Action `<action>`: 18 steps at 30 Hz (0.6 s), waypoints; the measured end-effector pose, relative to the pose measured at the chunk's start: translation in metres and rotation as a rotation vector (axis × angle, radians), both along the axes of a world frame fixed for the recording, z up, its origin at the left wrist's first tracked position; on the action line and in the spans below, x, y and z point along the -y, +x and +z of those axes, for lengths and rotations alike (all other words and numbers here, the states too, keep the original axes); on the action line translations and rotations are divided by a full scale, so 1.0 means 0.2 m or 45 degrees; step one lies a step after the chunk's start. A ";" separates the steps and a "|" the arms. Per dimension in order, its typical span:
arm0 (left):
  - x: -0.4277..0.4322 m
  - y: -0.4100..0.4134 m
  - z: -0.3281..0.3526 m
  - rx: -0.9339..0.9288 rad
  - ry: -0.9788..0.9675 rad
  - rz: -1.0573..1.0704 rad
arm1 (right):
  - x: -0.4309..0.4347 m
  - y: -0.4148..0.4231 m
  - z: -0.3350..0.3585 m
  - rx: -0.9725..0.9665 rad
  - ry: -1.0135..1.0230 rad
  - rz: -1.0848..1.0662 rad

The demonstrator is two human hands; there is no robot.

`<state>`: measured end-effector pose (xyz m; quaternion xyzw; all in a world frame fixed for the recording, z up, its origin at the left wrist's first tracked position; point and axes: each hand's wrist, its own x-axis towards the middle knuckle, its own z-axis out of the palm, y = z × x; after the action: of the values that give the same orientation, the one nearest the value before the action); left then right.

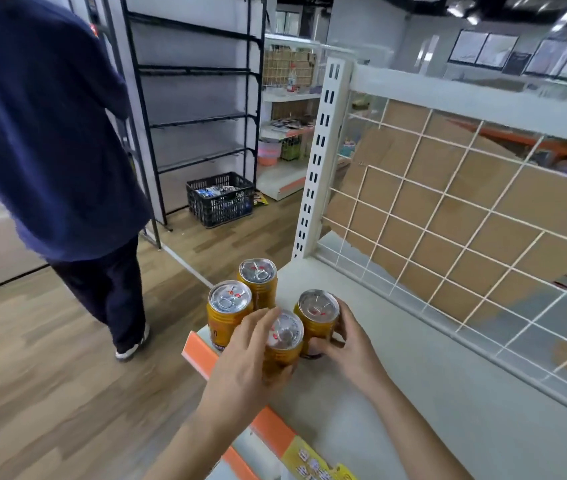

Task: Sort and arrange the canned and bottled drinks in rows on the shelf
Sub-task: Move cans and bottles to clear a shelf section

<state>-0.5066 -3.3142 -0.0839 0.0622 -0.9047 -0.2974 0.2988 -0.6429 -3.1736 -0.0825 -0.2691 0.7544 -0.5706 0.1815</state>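
The grip of the left hand (pixel 245 365) wraps the near side of one orange can (pixel 284 336), fingers curled round its wall up towards the lid rim. The grip of the right hand (pixel 349 344) holds a second orange can (pixel 318 315) from the right, thumb low on its body. Both held cans are upright, side by side and touching or nearly so, over the left end of the shelf (pixel 396 375). Whether their bases rest on the shelf cannot be told, as the hands hide them. Just to the left stand two placed cans: the front can (pixel 230 306) beside the orange price strip (pixel 205 351), and the rear can (pixel 257 275) close behind it. The step in hand appears to be setting the held pair down as the next column of the block. Keep each can vertical, lower it until the base seats flat, then slide it left to meet its neighbour. Align the left-hand can with the front can and the right-hand can with the rear can, so that both rows run parallel to the strip. Keep the left fingertips, now close to the front can, clear of it: a knock could tip it off the edge. The wire grid panel (pixel 448 220) lies well behind and should not limit the move.
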 end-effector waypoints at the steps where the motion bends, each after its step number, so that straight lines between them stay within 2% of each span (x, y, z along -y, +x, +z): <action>1: 0.02 -0.01 0.00 -0.039 -0.162 0.024 | 0.02 0.01 -0.01 0.004 0.000 0.003; 3: 0.05 -0.02 0.01 -0.102 -0.459 0.052 | 0.05 0.01 -0.02 0.025 0.004 0.003; 5: 0.07 -0.03 0.00 -0.134 -0.601 0.038 | 0.08 0.02 -0.02 0.044 0.027 -0.003; 8: 0.11 -0.03 -0.01 -0.159 -0.604 0.001 | 0.12 0.04 -0.01 0.063 0.053 0.012; 14: 0.17 0.00 0.04 -0.063 -0.598 -0.136 | 0.21 0.07 0.03 0.218 0.011 0.026; 18: 0.23 0.01 0.03 0.025 -0.607 -0.257 | 0.23 0.09 0.03 0.201 0.032 -0.039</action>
<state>-0.5042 -3.3603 -0.0788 -0.0977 -0.9537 -0.1036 0.2649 -0.6251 -3.2193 -0.0761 -0.2096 0.7489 -0.5831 0.2350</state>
